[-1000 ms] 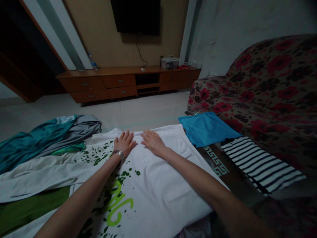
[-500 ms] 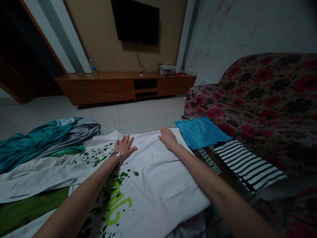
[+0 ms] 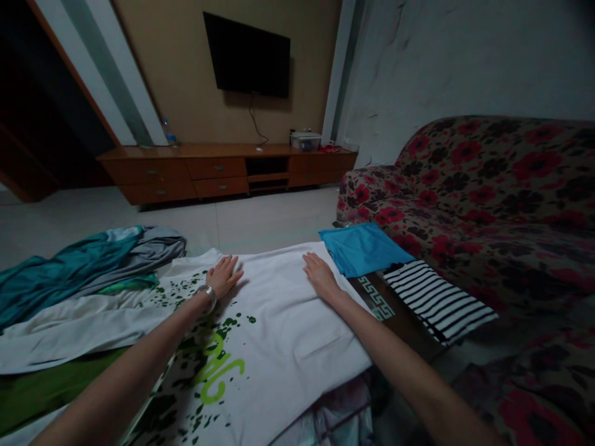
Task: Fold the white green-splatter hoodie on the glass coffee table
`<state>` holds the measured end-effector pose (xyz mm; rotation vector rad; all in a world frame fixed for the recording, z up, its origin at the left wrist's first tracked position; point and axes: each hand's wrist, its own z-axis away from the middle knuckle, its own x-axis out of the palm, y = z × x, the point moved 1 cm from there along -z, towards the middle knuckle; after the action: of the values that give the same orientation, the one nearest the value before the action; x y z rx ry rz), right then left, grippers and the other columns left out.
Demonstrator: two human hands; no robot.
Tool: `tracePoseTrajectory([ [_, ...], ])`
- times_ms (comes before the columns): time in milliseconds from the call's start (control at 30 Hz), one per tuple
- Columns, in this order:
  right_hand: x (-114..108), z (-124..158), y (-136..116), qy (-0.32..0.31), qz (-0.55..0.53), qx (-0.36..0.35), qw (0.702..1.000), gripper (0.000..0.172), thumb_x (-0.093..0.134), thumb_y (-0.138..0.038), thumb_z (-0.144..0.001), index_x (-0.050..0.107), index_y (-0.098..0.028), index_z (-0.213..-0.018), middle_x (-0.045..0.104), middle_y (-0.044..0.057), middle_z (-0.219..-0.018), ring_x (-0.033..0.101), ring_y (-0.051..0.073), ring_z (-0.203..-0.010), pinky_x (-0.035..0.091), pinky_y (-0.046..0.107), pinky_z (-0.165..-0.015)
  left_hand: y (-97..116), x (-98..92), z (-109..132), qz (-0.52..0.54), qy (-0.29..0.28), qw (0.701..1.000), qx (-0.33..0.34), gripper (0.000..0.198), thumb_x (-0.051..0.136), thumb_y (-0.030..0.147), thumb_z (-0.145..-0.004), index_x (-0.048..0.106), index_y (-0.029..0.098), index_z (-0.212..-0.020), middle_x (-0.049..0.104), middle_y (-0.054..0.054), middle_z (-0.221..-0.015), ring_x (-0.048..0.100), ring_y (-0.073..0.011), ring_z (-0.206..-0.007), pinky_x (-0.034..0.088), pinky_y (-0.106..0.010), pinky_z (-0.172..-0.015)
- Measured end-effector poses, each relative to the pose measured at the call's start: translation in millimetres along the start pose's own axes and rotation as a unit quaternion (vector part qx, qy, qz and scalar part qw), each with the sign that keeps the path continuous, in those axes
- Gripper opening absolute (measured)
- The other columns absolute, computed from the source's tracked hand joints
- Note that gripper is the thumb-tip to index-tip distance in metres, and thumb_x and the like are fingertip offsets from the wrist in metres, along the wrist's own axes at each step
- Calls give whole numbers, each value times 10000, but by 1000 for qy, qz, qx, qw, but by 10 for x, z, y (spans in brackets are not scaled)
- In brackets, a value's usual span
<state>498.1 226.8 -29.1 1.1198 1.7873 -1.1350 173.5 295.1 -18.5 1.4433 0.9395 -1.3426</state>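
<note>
A white T-shirt (image 3: 279, 322) with green splatter print and lime lettering lies spread flat in front of me. My left hand (image 3: 223, 277), with a silver bracelet on the wrist, rests palm down on its upper part, fingers stretched out. My right hand (image 3: 320, 275) lies flat near the shirt's far right edge, fingers together and extended. Neither hand holds anything.
A folded blue garment (image 3: 360, 248) and a folded black-and-white striped one (image 3: 439, 300) lie to the right. Teal, grey, white and green clothes (image 3: 79, 272) are heaped at the left. A floral sofa (image 3: 488, 192) stands right; a wooden TV cabinet (image 3: 223, 170) and wall TV (image 3: 248, 56) are beyond.
My hands, side by side a second ago, have spread apart over the shirt; the right one slid out to the right edge. The camera tilted up a little.
</note>
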Motion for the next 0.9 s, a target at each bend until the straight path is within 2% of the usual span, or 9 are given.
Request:
tracePoseTrajectory([
  [100,-200,497,-100,3,-18,-19,1000,422,386,-231,-936,492,-115,-1328,496,124,-1375,393,198,-1320,319,366,-1104,75,-64,578,-38,46,998,18,566,286,432,-935,304,190,-1447,230,-89,-1539,164,-254,-1420,223,-525,-1088],
  [233,-380,1275,25,-34,17,-44,998,422,428,-281,-931,490,-173,-1334,440,108,-1425,358,224,-1345,318,430,-1095,22,131,1479,-80,60,994,53,600,380,493,-895,349,227,-1432,244,-81,-1534,177,-303,-1412,220,-556,-1068],
  [300,-445,1581,123,-45,44,-39,997,411,409,-281,-939,499,-175,-1326,421,113,-1437,345,228,-1353,309,447,-1094,-63,242,1788,-87,50,992,82,616,412,521,-875,359,251,-1426,255,-73,-1529,197,-309,-1406,213,-541,-1071],
  [367,-509,1786,187,-49,61,-34,996,408,391,-269,-946,500,-167,-1326,421,119,-1436,342,222,-1355,303,445,-1096,-141,292,1960,-88,47,987,124,620,406,535,-875,335,275,-1433,247,-59,-1532,203,-291,-1407,203,-507,-1083],
  [500,-635,1926,146,-56,63,-26,996,407,401,-272,-944,510,-153,-1318,438,128,-1423,356,228,-1347,312,438,-1090,-148,231,2075,-97,44,979,175,581,373,526,-894,320,310,-1432,255,-36,-1529,219,-262,-1404,207,-463,-1081],
  [633,-685,1899,-34,-19,53,-5,998,413,390,-301,-948,522,-142,-1307,465,142,-1398,366,249,-1338,328,452,-1072,42,177,2320,-113,78,974,182,567,431,497,-881,337,350,-1420,274,-30,-1526,226,-282,-1397,211,-472,-1069],
  [767,-566,1912,-155,-12,47,-3,999,398,412,-310,-940,535,-188,-1298,469,117,-1400,370,254,-1335,325,464,-1070,277,208,2884,-113,116,958,237,626,468,530,-853,303,367,-1434,264,-35,-1531,220,-295,-1395,177,-473,-1089],
  [900,-442,1978,-110,-18,49,-25,998,397,418,-315,-936,547,-178,-1286,478,119,-1393,387,245,-1324,332,441,-1073,455,199,3539,-102,107,951,272,686,492,581,-813,320,345,-1433,265,-43,-1532,224,-310,-1390,161,-496,-1106],
])
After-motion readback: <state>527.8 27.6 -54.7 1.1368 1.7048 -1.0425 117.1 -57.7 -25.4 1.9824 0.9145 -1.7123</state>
